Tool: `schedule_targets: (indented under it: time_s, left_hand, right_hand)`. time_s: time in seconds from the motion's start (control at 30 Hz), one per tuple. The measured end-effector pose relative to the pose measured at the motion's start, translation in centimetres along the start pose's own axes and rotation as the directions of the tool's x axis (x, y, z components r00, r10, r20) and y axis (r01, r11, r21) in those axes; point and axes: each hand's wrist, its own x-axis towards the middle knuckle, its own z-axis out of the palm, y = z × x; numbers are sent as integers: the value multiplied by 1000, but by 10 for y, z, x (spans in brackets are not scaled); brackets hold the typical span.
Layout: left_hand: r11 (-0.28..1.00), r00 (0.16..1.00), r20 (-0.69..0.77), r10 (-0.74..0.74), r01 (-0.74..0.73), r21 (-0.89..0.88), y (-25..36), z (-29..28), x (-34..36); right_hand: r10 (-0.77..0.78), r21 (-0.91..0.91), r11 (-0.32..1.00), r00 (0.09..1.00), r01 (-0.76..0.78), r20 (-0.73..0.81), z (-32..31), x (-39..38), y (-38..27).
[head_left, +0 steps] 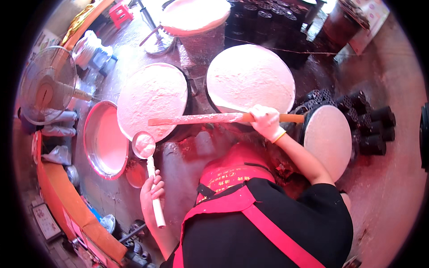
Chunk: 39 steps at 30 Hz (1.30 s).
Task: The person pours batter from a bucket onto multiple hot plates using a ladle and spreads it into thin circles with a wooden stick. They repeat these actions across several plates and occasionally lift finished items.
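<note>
My left hand [154, 187] is closed round the white handle of a ladle [150, 169], whose round bowl holds pale batter. The bowl sits at the near edge of a round griddle [154, 96] covered with a pale, lumpy layer. In a white glove, my right hand [267, 121] grips a long wooden spreader stick [196, 119] held level. Batter coats the middle and left part of that stick, and its left end lies over the same griddle. Just beyond my right hand is a second coated round griddle [250, 78].
A red-rimmed basin [107, 139] of pale liquid stands at the left. Another coated round griddle [328, 136] lies right, beside black coal briquettes [373, 127]. A further one [195, 17] stands at the back. A standing fan [47, 85] and an orange-edged counter [67, 201] line the left.
</note>
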Motion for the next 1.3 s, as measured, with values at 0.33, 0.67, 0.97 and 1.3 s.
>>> schedule_targets:
  time_s: [0.33,0.67,0.97,1.3]
  left_hand:
    - [994,999,39,24,-20,-111,16,46,21]
    - [995,996,13,86,-86,54,101,48,60]
    - [958,943,-169,285,-279,63,136,32,55]
    - [898,879,-318,355,-415,-144,100,44,22]
  right_hand:
    - [-73,-44,995,961,88,267,-129,207,33]
    - [163,-87,986,928,-142,334,-213,453,-21]
    - [640,880,48,692,-472,335,-44,531,150]
    - [926,893,-297,127,-339,356,224,468,224]
